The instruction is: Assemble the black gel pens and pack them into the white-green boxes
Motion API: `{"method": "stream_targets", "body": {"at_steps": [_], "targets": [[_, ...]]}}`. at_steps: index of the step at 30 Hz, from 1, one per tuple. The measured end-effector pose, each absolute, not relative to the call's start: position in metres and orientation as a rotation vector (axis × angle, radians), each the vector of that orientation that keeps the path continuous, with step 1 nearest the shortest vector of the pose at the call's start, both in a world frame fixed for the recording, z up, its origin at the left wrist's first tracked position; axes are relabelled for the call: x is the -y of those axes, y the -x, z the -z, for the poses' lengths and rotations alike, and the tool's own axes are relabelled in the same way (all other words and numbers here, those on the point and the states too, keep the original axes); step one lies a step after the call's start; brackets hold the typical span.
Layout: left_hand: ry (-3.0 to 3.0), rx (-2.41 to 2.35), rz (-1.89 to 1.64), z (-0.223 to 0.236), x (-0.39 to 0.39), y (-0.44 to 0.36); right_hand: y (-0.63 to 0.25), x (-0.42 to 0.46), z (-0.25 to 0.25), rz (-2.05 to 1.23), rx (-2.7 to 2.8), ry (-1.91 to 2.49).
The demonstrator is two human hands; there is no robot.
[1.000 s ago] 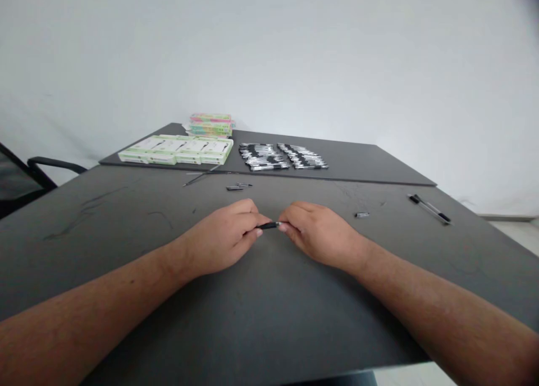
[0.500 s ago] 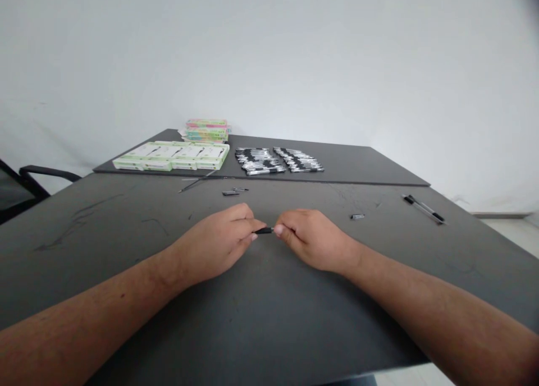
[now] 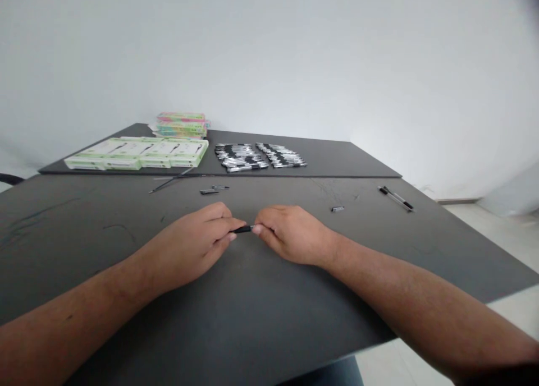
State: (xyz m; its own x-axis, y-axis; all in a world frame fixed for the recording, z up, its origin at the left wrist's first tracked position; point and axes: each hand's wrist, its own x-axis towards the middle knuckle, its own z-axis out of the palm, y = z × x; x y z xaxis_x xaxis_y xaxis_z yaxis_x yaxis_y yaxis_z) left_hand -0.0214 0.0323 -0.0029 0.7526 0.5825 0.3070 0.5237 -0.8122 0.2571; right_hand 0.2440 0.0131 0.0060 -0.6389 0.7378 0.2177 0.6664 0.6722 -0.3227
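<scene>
1. Head view: we hold a pen [image 3: 242, 229] level between both hands, over the near bench [image 3: 252, 313].
2. Our left hand [image 3: 200, 243] has its grip closed on the black end.
3. Our right hand [image 3: 292, 234] has its grip pinched at the silvery tip.
4. Beyond, we see boxes [image 3: 154, 150] left of two pen rows [image 3: 281, 156].

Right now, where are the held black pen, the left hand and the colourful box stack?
Held black pen [image 3: 242, 229], head view: its exposed dark section.
Left hand [image 3: 197, 241], head view: back of the hand.
Colourful box stack [image 3: 182, 127], head view: front side, near the middle.
</scene>
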Motion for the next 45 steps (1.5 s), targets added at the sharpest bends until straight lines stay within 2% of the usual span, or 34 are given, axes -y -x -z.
{"method": "stream_targets", "body": {"at_steps": [45], "targets": [[-2.887,-0.896,-0.532,0.0067,-0.0401,0.0237,-0.2412,-0.0146,-0.0027,-0.318,2.539,1.111]]}}
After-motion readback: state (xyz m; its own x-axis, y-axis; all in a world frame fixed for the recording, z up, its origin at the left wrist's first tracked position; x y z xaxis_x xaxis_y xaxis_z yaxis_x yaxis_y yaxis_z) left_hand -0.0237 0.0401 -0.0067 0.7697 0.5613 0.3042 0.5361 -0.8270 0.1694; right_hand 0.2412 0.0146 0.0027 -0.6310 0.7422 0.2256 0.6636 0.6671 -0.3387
